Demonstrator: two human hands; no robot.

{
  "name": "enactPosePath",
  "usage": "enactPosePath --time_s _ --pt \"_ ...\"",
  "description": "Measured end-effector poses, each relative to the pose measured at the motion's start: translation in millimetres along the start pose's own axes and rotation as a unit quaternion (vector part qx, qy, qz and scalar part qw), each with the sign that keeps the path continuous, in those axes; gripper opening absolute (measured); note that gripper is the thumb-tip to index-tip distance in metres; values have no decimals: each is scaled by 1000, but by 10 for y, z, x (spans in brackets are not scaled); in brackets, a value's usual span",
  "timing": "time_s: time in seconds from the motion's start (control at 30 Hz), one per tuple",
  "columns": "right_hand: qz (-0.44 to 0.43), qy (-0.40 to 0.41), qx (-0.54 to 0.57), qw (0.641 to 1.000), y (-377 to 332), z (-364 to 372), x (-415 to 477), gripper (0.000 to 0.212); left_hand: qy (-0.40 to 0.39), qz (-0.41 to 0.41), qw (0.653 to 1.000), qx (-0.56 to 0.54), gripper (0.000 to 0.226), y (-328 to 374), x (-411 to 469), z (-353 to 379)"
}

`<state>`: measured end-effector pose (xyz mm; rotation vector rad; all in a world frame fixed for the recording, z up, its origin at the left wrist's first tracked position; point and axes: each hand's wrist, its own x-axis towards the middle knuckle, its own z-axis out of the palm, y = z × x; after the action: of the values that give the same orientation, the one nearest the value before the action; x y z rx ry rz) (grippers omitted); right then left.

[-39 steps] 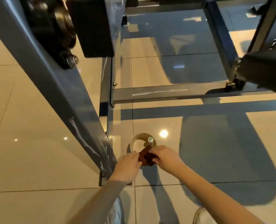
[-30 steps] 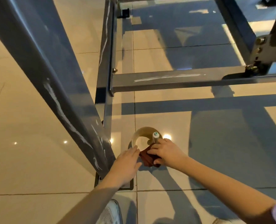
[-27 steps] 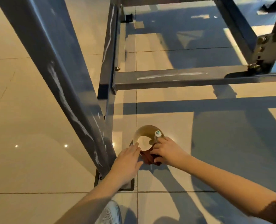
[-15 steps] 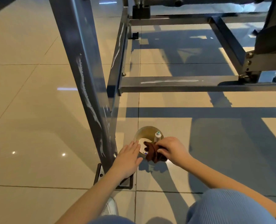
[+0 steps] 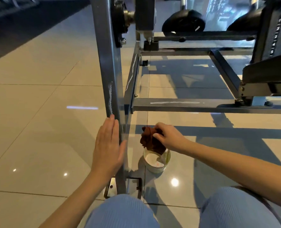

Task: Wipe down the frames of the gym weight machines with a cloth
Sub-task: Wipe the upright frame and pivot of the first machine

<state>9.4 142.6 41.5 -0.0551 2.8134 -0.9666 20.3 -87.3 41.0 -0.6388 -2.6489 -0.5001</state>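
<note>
Brown cloth [image 5: 150, 141] hangs bunched from right hand [image 5: 169, 137], seemingly over bowl [image 5: 153, 163].

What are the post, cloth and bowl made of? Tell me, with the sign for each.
Post: painted steel, it seems; glossy grey coat, white scuffs, bolted joints.
Cloth: soft fabric, matt red-brown, crumpled into folds in the right hand.
Bowl: clear plastic or glass, cannot tell which; its wall is see-through.

Cloth [image 5: 150, 141] now above the bowl [image 5: 155, 169]
</note>
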Motion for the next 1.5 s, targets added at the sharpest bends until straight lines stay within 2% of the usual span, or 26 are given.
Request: enactPosePath --time_s 0.07,0.17,0.27,0.37,0.57,0.67,0.8,1.0,1.17,1.27,1.4,1.5 --pt "-13 26 16 999 -227 -41 94 20 -5 -44 999 -5 65 -78 147 -108" --pt "-30 118 94 988 -574 -59 235 23 -58 -84 993 -62 65 -191 244 -62" --pt "-30 185 175 967 -809 80 375 29 -62 -88 992 -72 64 -259 242 -18" --pt "-13 214 229 949 -816 392 399 34 -50 -63 996 -35 60 -286 241 -49" --pt "11 157 288 945 -582 921 212 33 -71 -71 995 6 59 -301 258 -110" --pt "-19 197 313 929 -688 686 413 33 -86 -71 993 22 58 -304 245 -107" --pt "-58 211 346 912 -748 515 496 32 -88 -67 993 47 65 -309 257 -120" --pt "-9 163 367 916 -648 747 353 29 -79 -30 990 112 60 -315 292 -219" --pt "-61 210 366 904 -832 418 555 32 -96 -23 981 165 58 -321 336 -260" --pt "-63 222 372 899 -798 583 518 26 -108 -39 977 179 60 -289 338 -261" --pt "-5 164 373 913 -561 1004 323 19 -145 -51 970 187 65 -243 342 -341" --pt "0 150 370 917 -593 905 325 24 -153 -53 965 205 66 -213 362 -413"
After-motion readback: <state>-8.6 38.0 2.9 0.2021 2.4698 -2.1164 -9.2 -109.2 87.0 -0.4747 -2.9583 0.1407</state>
